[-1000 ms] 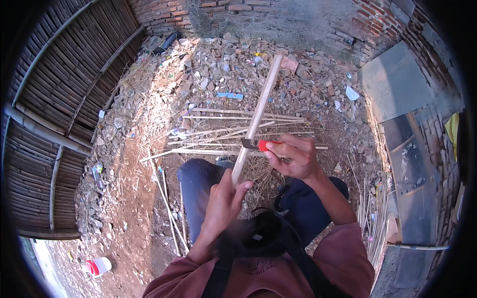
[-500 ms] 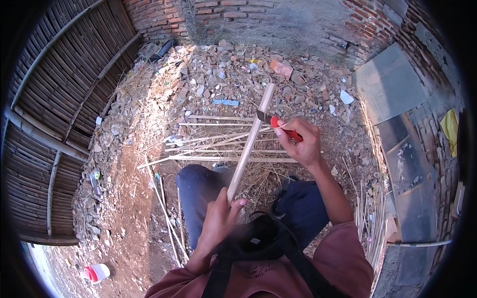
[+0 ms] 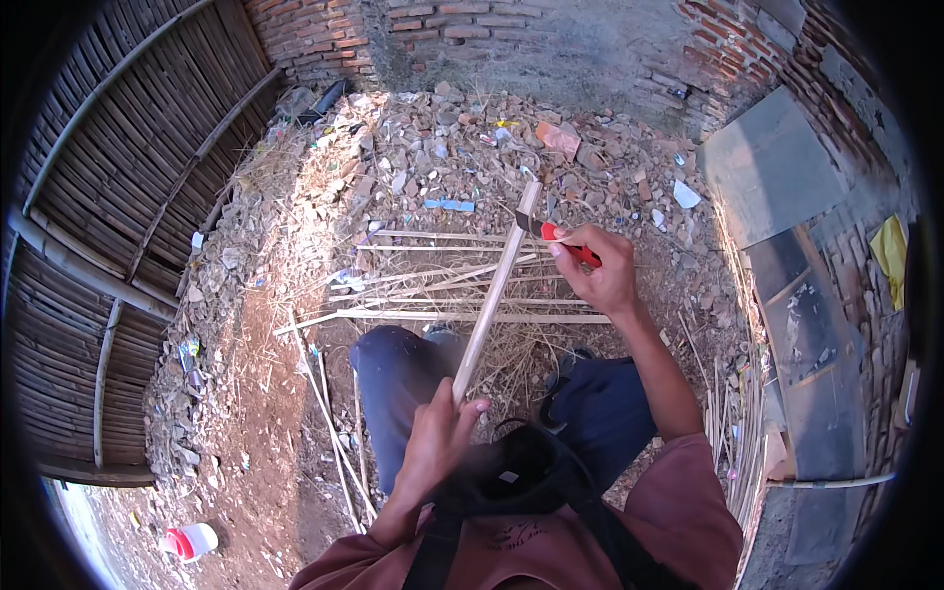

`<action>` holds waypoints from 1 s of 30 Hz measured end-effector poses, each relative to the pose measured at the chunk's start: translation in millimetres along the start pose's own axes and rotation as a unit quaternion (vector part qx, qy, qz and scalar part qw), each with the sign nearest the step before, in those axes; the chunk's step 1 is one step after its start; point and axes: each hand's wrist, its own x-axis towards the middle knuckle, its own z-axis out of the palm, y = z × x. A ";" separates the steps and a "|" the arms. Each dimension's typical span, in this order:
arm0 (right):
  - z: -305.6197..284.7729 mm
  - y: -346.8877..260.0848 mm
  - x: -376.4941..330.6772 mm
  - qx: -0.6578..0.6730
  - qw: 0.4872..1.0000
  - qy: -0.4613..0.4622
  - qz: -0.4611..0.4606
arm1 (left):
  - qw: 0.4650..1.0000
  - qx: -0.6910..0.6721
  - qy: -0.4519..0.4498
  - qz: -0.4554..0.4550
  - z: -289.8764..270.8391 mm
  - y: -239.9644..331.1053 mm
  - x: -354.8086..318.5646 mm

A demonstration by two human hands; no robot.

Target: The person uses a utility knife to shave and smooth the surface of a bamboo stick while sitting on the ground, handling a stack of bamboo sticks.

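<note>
A pale strip of split bamboo (image 3: 497, 290) slants up and away from me, its lower end gripped in my left hand (image 3: 440, 438). My right hand (image 3: 602, 267) is closed round the red handle of a knife (image 3: 531, 225). The dark blade lies across the strip close to its far end, touching it. Beneath the strip, several thin bamboo slats (image 3: 452, 316) lie crosswise on the ground beyond my knees. Part of the red handle is hidden by my right fingers.
Rubble (image 3: 462, 138) covers the ground up to a brick wall (image 3: 462, 25). A bamboo-slat wall (image 3: 108, 147) stands at left. A white container with a red band (image 3: 192, 541) lies lower left. Grey boards (image 3: 772, 162) lean at right, near a bundle of thin sticks (image 3: 723, 423).
The far end of the bamboo strip has dipped slightly toward me. My right hand and the knife have shifted a little to the right, with the blade still on the strip.
</note>
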 end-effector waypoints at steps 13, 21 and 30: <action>-47.1 97.1 -19.6 0.025 0.834 -0.378 0.402 | 0.999 -0.034 -0.034 0.006 -1.2 -6.4 -4.7; -43.6 68.1 -15.3 0.137 0.740 -0.516 0.409 | 0.998 -0.057 -0.010 0.026 -13.1 -11.4 16.6; -32.8 60.7 -16.1 0.210 0.691 -0.538 0.434 | 0.997 -0.078 -0.005 0.002 -16.4 -1.7 29.3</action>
